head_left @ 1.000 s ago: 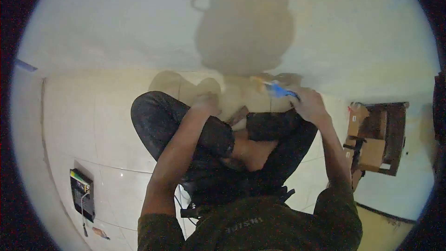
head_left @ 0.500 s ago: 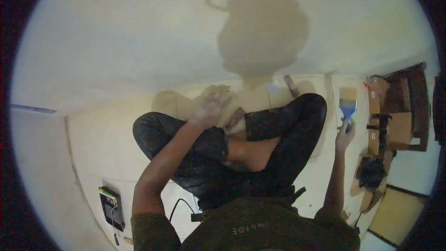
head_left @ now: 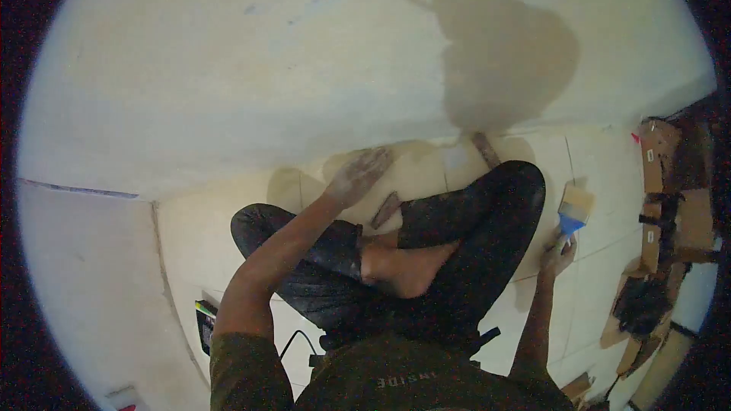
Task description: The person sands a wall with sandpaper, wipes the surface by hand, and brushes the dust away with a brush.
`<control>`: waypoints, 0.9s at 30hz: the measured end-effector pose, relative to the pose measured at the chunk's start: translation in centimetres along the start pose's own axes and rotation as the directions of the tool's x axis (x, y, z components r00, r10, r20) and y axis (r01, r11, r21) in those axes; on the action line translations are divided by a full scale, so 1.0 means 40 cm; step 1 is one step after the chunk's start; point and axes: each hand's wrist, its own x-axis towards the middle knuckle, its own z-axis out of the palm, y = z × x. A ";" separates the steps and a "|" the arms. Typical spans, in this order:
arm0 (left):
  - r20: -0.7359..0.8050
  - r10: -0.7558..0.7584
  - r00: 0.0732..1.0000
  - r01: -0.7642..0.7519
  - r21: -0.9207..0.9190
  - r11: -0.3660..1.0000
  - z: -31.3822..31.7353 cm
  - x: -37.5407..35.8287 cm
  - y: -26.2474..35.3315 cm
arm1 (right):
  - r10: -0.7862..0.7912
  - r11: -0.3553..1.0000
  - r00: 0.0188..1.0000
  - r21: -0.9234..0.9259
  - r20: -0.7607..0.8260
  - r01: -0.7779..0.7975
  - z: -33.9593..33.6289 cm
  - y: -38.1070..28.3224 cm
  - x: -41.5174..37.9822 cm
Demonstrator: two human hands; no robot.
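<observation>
My right hand (head_left: 559, 256) grips a wide paintbrush (head_left: 576, 209) by its handle. The brush has a blue section and pale bristles, which point away from me above the tiled floor. My left hand (head_left: 362, 176), whitened with dust, reaches out past my bent knee near the foot of the wall. Its fingers are stretched out and nothing shows in them. Close to that hand is a small brown piece (head_left: 386, 210), whose kind I cannot make out. Another brown, stick-like thing (head_left: 485, 151) lies by the wall beyond my other knee.
A pale wall (head_left: 304, 68) rises in front of me, bearing a large shadow. Opened cardboard boxes (head_left: 661, 156) stand on the right. A dark tray-like item (head_left: 204, 326) lies at the left, near a black cable (head_left: 297, 335). My crossed legs (head_left: 487, 221) fill the middle.
The view has turned left, so the boxes and shadow sit farther right. My right hand and the paintbrush appear lower, with the brush tilted. My left hand stays out by the wall.
</observation>
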 end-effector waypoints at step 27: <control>-0.083 -0.104 0.991 0.111 0.083 0.990 -0.124 -0.097 0.012 | -0.404 0.879 0.880 -0.160 0.250 0.450 0.315 -0.480 0.125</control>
